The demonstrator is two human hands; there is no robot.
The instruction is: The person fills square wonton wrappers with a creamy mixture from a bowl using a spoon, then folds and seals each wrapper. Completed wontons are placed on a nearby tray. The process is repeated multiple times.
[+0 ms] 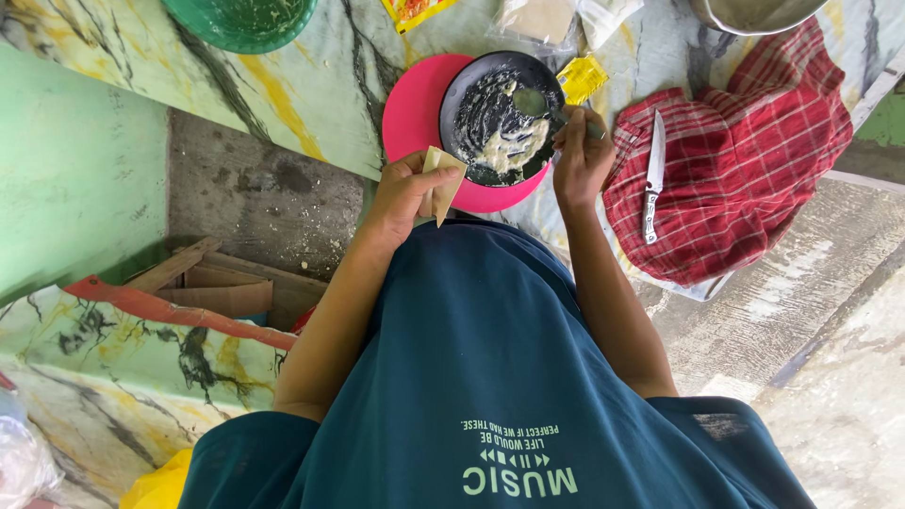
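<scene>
Marbled countertop, near edge: left hand (407,191) pinches a folded pastry cone (443,182) beside a black pan (490,113) on a pink plate (415,113). Right hand (580,155) grips a spoon (533,102) over filling (517,149). Cone looks thin, soft, tearable; hold near its folded edges.

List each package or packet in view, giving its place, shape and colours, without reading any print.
Yellow sachet: right of the black bowl, small, crinkled.
Orange-and-yellow packet: top edge, above the pink plate, partly cut off.
Clear plastic bags: top edge, crumpled, pale contents.
</scene>
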